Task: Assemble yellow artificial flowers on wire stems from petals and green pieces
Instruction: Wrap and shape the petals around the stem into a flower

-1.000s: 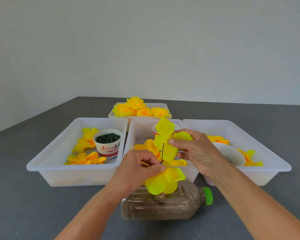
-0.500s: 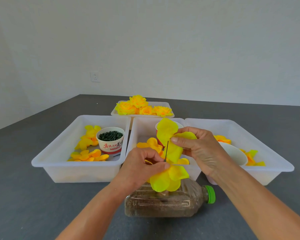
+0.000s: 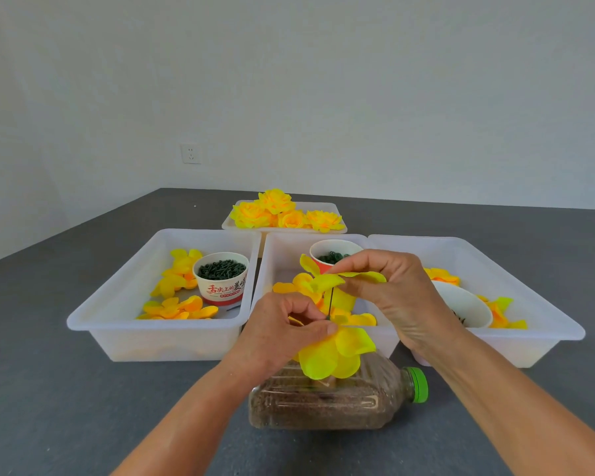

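Yellow fabric petals (image 3: 337,352), greenish at their edges, are bunched low on a thin dark wire stem (image 3: 332,302), which is pinched by the left hand (image 3: 282,333) above a lying bottle (image 3: 330,400). A second yellow petal piece (image 3: 327,281) is pinched at the stem's top by the right hand (image 3: 389,297), before the middle white tray (image 3: 272,262).

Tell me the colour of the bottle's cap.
Green; the cap shows in the head view.

Four white trays (image 3: 158,338), three paper cups (image 3: 220,280), one bottle (image 3: 327,403), four finished flowers (image 3: 275,201), two hands (image 3: 282,334).
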